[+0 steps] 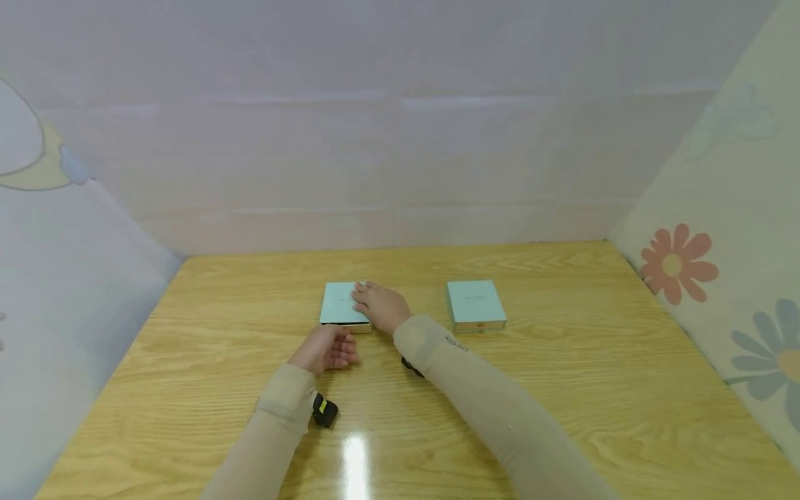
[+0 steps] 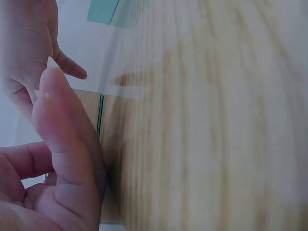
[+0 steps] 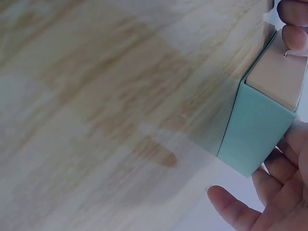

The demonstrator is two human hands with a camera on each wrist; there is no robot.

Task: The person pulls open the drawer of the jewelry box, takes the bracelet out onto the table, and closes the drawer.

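A pale teal drawer box [image 1: 340, 303] with a beige front [image 3: 276, 77] lies left of centre on the table. My right hand [image 1: 381, 307] rests on its top near the right edge, fingers extended; the thumb [image 3: 231, 207] stands off the side wall. At the box's front is my left hand [image 1: 326, 349], palm turned to the right. Its thumb and fingertips [image 3: 294, 37] pinch a small pull on the drawer front, mostly hidden by them. A thin dark gap shows between the box's top and the drawer front in the head view.
A second teal box [image 1: 476, 304] of the same kind sits to the right of my right hand. Both lie on a wood-grain table [image 1: 562, 403]. A pale wall covering [image 1: 400, 153] rises behind the table, and flower-printed panels [image 1: 719, 208] stand at the right.
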